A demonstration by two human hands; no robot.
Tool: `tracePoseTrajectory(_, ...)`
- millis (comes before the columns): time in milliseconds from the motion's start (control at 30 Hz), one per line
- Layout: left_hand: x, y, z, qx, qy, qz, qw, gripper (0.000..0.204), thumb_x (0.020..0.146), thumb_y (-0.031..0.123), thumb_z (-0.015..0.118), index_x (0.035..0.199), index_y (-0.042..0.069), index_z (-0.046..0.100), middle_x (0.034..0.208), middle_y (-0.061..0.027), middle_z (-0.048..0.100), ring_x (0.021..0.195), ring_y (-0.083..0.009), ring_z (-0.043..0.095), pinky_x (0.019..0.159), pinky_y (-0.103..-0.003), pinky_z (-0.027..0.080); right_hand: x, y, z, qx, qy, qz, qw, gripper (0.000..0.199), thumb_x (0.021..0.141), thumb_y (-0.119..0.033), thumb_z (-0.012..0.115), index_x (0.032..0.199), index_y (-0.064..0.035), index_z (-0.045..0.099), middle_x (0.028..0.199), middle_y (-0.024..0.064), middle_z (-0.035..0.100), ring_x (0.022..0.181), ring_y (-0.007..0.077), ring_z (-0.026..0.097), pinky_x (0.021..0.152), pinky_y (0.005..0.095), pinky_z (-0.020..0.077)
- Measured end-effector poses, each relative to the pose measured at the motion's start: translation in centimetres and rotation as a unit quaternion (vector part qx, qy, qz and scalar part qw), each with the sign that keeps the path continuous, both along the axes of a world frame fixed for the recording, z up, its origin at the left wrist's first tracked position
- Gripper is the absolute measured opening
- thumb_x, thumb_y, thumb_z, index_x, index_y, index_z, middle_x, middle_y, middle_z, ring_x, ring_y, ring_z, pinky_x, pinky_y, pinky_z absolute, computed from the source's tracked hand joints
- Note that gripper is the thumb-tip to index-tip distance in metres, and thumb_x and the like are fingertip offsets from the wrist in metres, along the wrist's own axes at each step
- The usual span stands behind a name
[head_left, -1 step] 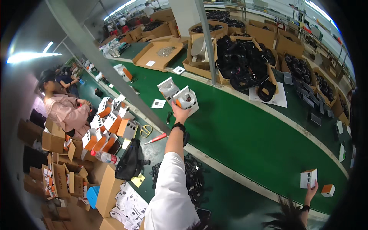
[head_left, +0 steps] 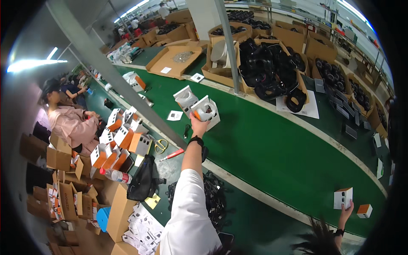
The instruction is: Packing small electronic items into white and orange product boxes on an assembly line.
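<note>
Nothing has moved; both hands hold boxes unchanged.

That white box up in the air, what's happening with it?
The person's left hand holds an open white box out over the green belt. Far to the right, the right hand holds a white and orange box, with a small orange-topped box lying beside it on the belt. To the left, another person in a pink jacket sits by stacks of white and orange boxes.

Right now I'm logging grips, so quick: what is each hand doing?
Left hand: closed on an open white box, arm stretched out.
Right hand: holding a white and orange box.
</note>
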State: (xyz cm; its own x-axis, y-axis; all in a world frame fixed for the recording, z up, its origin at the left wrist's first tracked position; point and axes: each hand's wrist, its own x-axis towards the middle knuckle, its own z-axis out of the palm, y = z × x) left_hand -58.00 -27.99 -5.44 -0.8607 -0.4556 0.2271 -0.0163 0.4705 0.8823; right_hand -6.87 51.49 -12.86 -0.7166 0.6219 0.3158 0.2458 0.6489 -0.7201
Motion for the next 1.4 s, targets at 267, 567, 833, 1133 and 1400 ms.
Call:
tracePoseTrajectory(267,5.7,5.1,2.8,-0.007,0.041,-0.179,0.983,0.06,0.051,0.011,0.082,0.1,0.0,0.049,0.096,-0.0111,0.06,0.089,-0.0196,0.058,0.082,-0.031,0.047,3.3,-9.8,-1.1,-0.07,-0.021,-0.016,0.997,0.046,0.081,0.003,0.054,0.125,-0.0057,0.042,0.12,0.0118,0.048,0.105,0.0262,0.049,0.086,0.0366,0.0431)
tracePoseTrajectory(567,36.2,17.1,8.2,0.082,-0.141,-0.499,0.851,0.062,0.056,0.014,0.079,0.107,0.0,0.048,0.1,-0.0132,0.058,0.095,-0.0225,0.056,0.084,-0.033,0.046,-1.4,-45.5,14.9,-0.294,-0.007,0.288,0.911,0.063,0.077,0.01,0.053,0.134,-0.0008,0.028,0.122,0.0113,0.039,0.094,0.0191,0.05,0.08,0.0284,0.0448)
tracePoseTrajectory(833,48.6,17.8,5.9,0.017,-0.132,-0.513,0.848,0.06,0.059,0.009,0.076,0.108,0.0,0.043,0.1,-0.0145,0.05,0.095,-0.027,0.053,0.084,-0.034,0.043,7.6,-46.0,13.5,0.082,-0.179,0.175,0.965,0.046,0.072,-0.011,0.065,0.114,0.0014,0.049,0.102,0.0209,0.054,0.096,0.0354,0.052,0.072,0.0409,0.045)
tracePoseTrajectory(1133,53.4,16.6,3.8,0.041,-0.082,-0.584,0.807,0.062,0.058,0.007,0.075,0.11,0.0,0.043,0.103,-0.0158,0.051,0.097,-0.0279,0.052,0.086,-0.035,0.042,10.0,-45.7,13.1,0.142,-0.227,0.275,0.924,0.014,0.07,-0.009,0.059,0.081,-0.0016,0.064,0.078,0.0201,0.061,0.072,0.0372,0.058,0.063,0.0456,0.0473)
tracePoseTrajectory(1400,52.9,15.3,3.4,-0.029,-0.018,-0.526,0.85,0.064,0.056,0.013,0.08,0.111,0.002,0.049,0.107,-0.0149,0.055,0.101,-0.0302,0.053,0.088,-0.036,0.043,7.1,-48.9,13.1,0.13,-0.064,0.363,0.92,0.02,0.071,0.001,0.05,0.091,0.0037,0.055,0.1,0.0205,0.051,0.09,0.0365,0.053,0.076,0.0447,0.0449)
